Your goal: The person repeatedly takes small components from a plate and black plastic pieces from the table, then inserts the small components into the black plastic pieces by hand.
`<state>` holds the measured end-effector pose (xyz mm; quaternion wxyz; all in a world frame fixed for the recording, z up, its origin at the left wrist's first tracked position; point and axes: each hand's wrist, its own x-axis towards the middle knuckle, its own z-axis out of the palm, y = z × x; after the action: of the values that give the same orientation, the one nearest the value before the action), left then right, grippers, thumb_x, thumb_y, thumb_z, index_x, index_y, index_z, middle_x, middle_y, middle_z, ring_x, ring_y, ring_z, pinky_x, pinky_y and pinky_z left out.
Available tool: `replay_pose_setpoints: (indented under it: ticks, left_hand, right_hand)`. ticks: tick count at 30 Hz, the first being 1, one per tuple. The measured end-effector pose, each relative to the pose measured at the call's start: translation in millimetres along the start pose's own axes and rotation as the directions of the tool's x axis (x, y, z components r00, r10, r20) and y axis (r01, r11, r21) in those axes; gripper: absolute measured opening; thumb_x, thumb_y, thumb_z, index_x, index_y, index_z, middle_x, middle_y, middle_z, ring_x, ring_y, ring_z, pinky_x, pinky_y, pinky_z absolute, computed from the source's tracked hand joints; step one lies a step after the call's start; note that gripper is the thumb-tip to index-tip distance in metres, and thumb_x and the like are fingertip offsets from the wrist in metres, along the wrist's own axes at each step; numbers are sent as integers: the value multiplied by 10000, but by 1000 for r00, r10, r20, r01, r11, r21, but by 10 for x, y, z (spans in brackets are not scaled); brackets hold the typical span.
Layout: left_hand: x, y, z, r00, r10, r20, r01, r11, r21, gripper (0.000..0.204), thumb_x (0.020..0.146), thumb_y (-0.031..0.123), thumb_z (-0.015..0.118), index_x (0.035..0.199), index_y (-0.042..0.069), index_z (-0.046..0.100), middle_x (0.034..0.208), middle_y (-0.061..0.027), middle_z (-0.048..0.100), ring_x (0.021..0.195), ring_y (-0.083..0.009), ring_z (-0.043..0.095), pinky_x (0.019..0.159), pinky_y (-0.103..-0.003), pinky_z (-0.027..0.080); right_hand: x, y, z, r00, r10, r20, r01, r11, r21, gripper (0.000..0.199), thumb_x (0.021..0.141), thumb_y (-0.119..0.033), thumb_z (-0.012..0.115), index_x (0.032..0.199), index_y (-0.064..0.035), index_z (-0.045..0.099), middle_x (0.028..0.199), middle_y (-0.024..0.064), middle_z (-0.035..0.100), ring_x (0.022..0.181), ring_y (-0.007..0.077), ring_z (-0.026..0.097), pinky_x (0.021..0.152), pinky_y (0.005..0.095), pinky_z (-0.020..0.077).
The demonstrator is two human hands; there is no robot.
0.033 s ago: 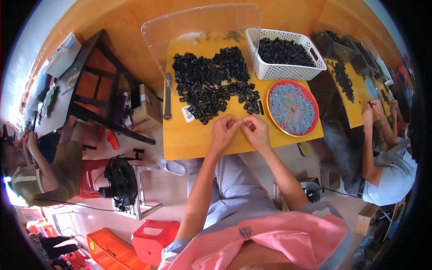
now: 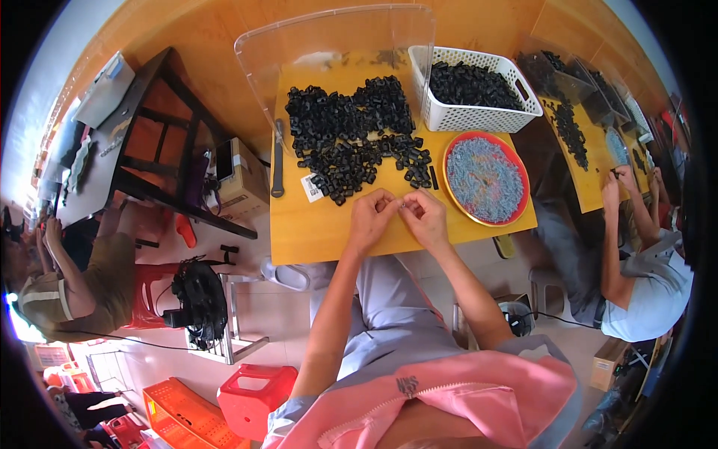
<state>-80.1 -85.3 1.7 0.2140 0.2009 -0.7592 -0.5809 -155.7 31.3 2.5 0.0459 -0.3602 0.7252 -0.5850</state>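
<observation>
Above the near part of the yellow table, my left hand [image 2: 373,218] and my right hand [image 2: 425,218] are brought close together, thumbs and fingertips pinched. Something tiny shows at the right fingertips, too small to name; whatever the left fingers hold is hidden. Just beyond the hands spreads a heap of small black plastic parts [image 2: 348,135]. To the right of my right hand is a red round tray [image 2: 513,215] full of small bluish-grey screw-like pieces [image 2: 482,179]. A short black strip [image 2: 434,177] lies between the heap and the tray.
A white perforated basket [image 2: 479,120] of black parts stands at the back right. Behind the heap rises a clear plastic panel [image 2: 321,34]. A black strap-like bar [image 2: 278,161] lies along the table's left edge, and a white label [image 2: 312,188] beside the heap. Co-workers sit left and right.
</observation>
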Motion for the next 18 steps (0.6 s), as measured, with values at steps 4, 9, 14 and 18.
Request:
replay_pose_setpoints:
  ticks: [4,9,14,18]
  left_hand:
    - [12,-42,-46,998,-14,65,16,1000,-24,167,768,150,640,722,-5,596,496,19,385,476,-52,330,432,-247,271]
    - [29,-129,-77,991,-2,136,17,994,-112,127,785,116,613,761,-7,593,548,38,422,515,-43,354,458,-227,295]
    - [30,-85,-112,985,-7,170,26,994,-109,121,810,115,603,808,-6,604,626,73,465,587,-13,376,504,-182,297]
    - [23,-61,-88,992,1,125,17,989,-148,118,795,105,592,778,-12,591,579,48,430,548,-36,360,477,-208,291]
  right_hand:
    - [-18,-30,3,1000,-12,-25,11,1000,-7,133,705,38,660,789,-2,565,685,51,542,533,101,522,467,212,411]
    - [13,4,-6,1000,-15,5,15,1000,0,139,696,32,672,787,-1,572,702,54,565,563,104,548,480,214,424]
    - [2,55,3,995,91,30,-93,993,68,132,696,32,674,801,8,598,728,59,601,620,93,587,501,198,441]
    - [-4,118,3,992,111,64,-120,979,167,119,710,33,666,812,13,607,737,45,608,630,71,581,507,183,439]
